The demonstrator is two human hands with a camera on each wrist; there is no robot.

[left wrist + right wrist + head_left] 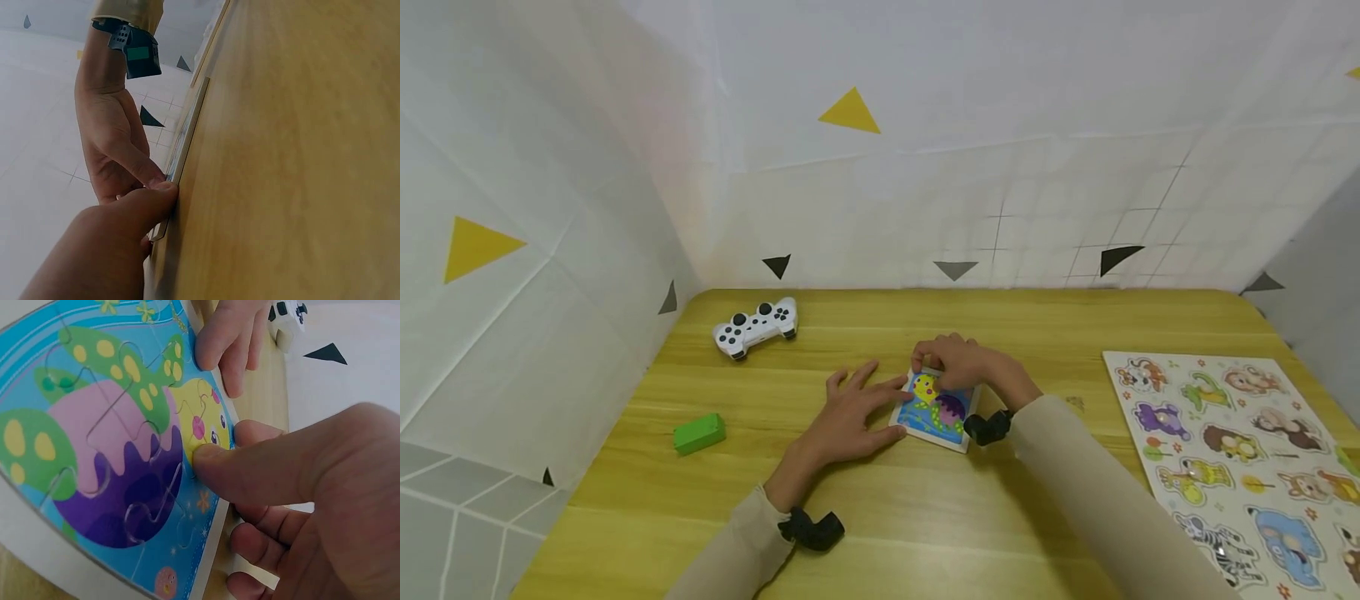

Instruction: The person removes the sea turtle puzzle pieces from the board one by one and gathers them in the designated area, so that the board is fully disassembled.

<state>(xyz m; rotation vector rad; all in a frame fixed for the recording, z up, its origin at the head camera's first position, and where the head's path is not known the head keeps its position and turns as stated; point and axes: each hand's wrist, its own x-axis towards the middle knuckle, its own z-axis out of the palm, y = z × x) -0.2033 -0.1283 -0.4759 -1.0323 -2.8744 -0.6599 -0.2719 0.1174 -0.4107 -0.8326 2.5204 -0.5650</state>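
A small jigsaw puzzle [931, 427] in a pale frame lies on the wooden table, showing a turtle with a yellow head, green flippers and a purple shell. Piece seams run across the picture [150, 481]. My left hand [850, 419] is spread at its left side, the thumb [153, 195] touching the near-left edge and straight fingers reaching the far-left edge. From the far side, my right hand [958, 360] holds the puzzle edge. Its thumb [215, 464] presses on the yellow head, and the other fingers [262, 540] curl beyond the frame's far edge.
A white game controller [756, 327] lies at the table's back left. Nearer on the left is a green block [699, 433]. A large animal puzzle board [1225, 433] covers the right side. White sheeting [880, 200] rises behind the table.
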